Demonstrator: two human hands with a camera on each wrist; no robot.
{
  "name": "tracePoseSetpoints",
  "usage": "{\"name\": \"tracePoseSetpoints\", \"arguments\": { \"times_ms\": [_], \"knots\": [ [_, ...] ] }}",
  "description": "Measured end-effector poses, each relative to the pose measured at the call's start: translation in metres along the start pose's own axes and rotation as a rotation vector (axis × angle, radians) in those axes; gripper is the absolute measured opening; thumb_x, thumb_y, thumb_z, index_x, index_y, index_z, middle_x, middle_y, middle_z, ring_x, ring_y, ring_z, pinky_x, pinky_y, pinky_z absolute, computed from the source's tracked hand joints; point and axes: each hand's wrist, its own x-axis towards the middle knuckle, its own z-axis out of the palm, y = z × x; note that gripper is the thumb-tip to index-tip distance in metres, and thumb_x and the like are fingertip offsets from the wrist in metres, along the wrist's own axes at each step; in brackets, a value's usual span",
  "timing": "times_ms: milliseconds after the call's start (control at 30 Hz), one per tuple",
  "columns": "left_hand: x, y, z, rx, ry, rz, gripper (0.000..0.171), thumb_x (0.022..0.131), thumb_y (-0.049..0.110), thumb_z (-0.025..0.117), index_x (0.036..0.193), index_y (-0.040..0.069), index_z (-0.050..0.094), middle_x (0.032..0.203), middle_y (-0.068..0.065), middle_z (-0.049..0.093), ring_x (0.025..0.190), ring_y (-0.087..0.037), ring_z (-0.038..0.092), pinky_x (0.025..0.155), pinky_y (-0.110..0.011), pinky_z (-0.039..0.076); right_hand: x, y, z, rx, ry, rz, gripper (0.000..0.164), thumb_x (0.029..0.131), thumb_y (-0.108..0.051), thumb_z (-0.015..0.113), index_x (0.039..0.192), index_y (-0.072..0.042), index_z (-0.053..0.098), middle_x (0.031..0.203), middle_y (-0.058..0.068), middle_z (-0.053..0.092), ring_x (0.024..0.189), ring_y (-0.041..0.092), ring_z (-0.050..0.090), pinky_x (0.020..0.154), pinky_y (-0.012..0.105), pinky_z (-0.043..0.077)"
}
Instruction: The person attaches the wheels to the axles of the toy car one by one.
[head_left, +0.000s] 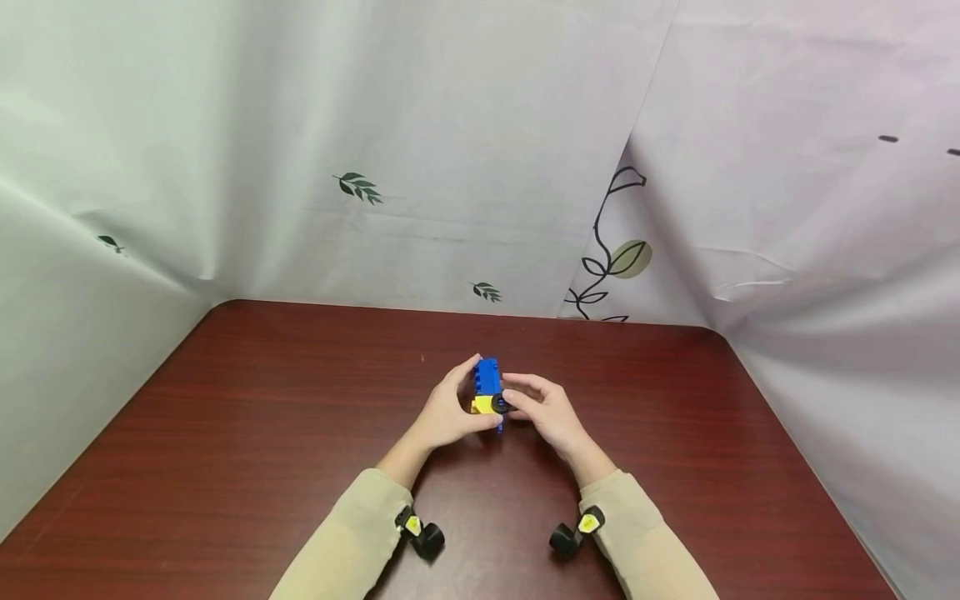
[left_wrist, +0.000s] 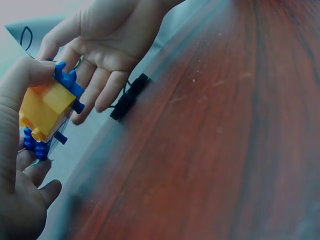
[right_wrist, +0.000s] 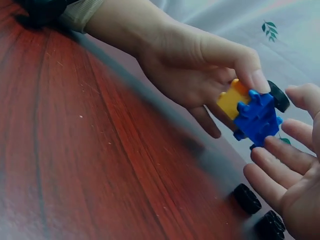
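A small toy car of yellow and blue plastic blocks [head_left: 487, 377] is held upright above the table by my left hand [head_left: 444, 414]. In the right wrist view, the left thumb [right_wrist: 257, 80] presses on the blue chassis [right_wrist: 260, 120], and the yellow block [right_wrist: 229, 102] shows beside it. A black wheel [head_left: 500, 404] sits at the car's side. My right hand [head_left: 551, 414] touches that wheel with its thumb, its other fingers [right_wrist: 280, 155] stretched out beside the chassis. Blue axle stubs [left_wrist: 61, 137] stick out in the left wrist view.
More black wheels [right_wrist: 247, 199] stand at the table beyond my right hand; the hand hides them in the head view. A brown wooden table [head_left: 247, 433] spreads all around, with white patterned curtain [head_left: 450, 150] behind and at the sides.
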Motion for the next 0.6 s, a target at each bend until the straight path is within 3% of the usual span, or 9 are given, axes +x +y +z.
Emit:
{"name": "tracePoseSetpoints", "arguments": {
  "times_ms": [267,400,533,600],
  "knots": [
    [-0.001,-0.002,0.0,-0.027,-0.046,-0.075,0.095,0.072,0.016,0.08,0.149,0.004,0.025,0.149,-0.018,0.035,0.134,-0.034,0.041,0.107,-0.049,0.037,-0.008,-0.018,-0.005,-0.208,0.144,-0.003,0.034,0.09,-0.02,0.064,0.118,-0.001,0.065,0.114,0.017,0.066,0.09,0.032,0.065,0.075,0.036,0.055],
    [-0.002,-0.002,0.0,-0.009,-0.043,-0.085,0.096,0.072,0.021,0.08,0.149,0.006,0.025,0.149,-0.016,0.036,0.135,-0.033,0.04,0.107,-0.049,0.036,-0.007,-0.013,-0.009,-0.287,0.177,-0.028,0.034,0.088,-0.023,0.067,0.116,-0.002,0.066,0.111,0.013,0.067,0.09,0.021,0.062,0.073,0.029,0.052],
    [-0.001,-0.002,0.0,-0.005,-0.043,-0.084,0.095,0.072,0.024,0.08,0.149,0.006,0.026,0.148,-0.016,0.037,0.135,-0.033,0.039,0.107,-0.05,0.036,0.001,0.009,-0.021,-0.302,0.178,-0.051,0.036,0.085,-0.026,0.071,0.114,-0.005,0.068,0.109,0.011,0.068,0.088,0.015,0.065,0.073,0.024,0.052],
    [-0.001,-0.002,0.0,-0.007,-0.044,-0.085,0.095,0.072,0.024,0.08,0.149,0.006,0.026,0.148,-0.017,0.037,0.135,-0.033,0.039,0.107,-0.049,0.036,0.002,0.009,-0.024,-0.297,0.182,-0.052,0.035,0.085,-0.024,0.071,0.114,-0.006,0.068,0.108,0.011,0.068,0.085,0.015,0.065,0.072,0.023,0.052]
  ]
}}
